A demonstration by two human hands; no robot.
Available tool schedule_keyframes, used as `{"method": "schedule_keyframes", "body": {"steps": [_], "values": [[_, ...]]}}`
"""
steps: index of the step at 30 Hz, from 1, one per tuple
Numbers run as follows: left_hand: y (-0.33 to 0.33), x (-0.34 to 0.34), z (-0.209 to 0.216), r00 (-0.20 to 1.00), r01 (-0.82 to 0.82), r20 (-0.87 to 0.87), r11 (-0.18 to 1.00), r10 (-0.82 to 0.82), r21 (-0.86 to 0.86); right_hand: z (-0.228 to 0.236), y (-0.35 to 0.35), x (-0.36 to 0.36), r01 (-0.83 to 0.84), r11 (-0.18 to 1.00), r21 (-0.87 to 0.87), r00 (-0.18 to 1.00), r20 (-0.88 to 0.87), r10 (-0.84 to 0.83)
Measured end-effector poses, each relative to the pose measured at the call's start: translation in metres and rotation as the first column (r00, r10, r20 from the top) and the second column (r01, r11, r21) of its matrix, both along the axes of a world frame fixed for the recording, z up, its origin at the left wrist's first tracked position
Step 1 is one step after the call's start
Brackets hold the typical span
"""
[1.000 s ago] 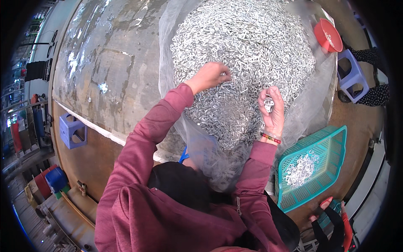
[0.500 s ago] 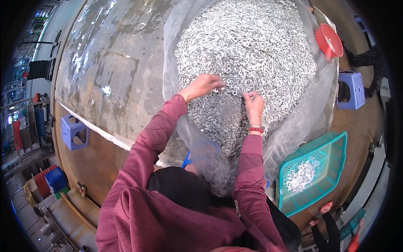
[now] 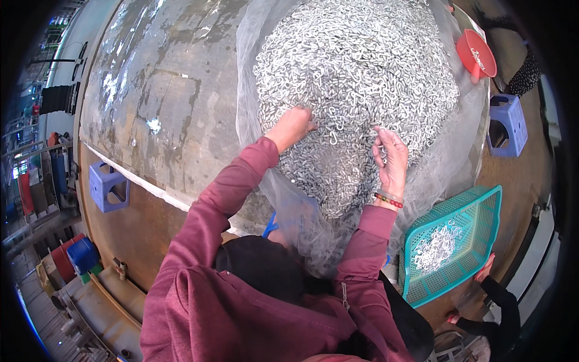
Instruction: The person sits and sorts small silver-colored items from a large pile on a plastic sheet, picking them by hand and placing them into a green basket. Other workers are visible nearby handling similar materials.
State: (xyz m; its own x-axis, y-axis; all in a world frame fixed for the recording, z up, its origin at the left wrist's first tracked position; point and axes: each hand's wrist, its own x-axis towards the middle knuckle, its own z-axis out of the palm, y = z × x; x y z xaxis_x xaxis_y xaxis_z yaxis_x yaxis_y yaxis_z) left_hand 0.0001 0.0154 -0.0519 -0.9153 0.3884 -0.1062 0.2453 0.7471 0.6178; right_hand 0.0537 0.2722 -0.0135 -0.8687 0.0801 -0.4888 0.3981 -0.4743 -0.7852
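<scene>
- Sorting through a big heap of small metal hooks (image 3: 356, 78), piled on a clear plastic sheet (image 3: 253, 151) over the worn grey worktop (image 3: 163, 108).
- Left hand (image 3: 291, 127) pressed knuckles-up into the near left slope of the heap; fingers buried among the pieces, so cannot tell whether spread or closed on anything.
- Right hand (image 3: 392, 160) laid flat on the near right slope, fingers loosely spread, holding nothing visible.
- Best done, probably, by raking shallow layers toward the body rather than digging deep, since hooked pieces tangle and drag neighbours along.
- Worth keeping the sheet from bunching under the wrists, so nothing slides off the near edge.
- Teal basket (image 3: 452, 244) sits low to the right, well apart from the heap, with a small batch of pieces already inside; short carries from the right hand look easiest.
- Red scoop (image 3: 476, 54) at the far right edge of the heap, untouched.
</scene>
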Motion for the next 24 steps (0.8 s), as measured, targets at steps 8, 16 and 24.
{"method": "schedule_keyframes", "body": {"steps": [8,16,24], "values": [[-0.012,-0.026,0.025,0.973,0.055,0.221,0.997,-0.065,0.053,0.007,-0.003,0.007,0.034,0.977,-0.210,0.992,-0.116,-0.059],[0.000,-0.012,0.062,0.643,-0.543,0.648,0.354,-0.409,0.762,-0.002,-0.013,-0.004,-0.028,0.999,-0.040,0.996,0.086,0.031],[0.017,-0.009,0.031,0.555,-0.528,0.680,0.428,-0.480,0.733,-0.045,-0.018,0.006,-0.054,0.900,0.433,0.998,0.062,0.030]]}}
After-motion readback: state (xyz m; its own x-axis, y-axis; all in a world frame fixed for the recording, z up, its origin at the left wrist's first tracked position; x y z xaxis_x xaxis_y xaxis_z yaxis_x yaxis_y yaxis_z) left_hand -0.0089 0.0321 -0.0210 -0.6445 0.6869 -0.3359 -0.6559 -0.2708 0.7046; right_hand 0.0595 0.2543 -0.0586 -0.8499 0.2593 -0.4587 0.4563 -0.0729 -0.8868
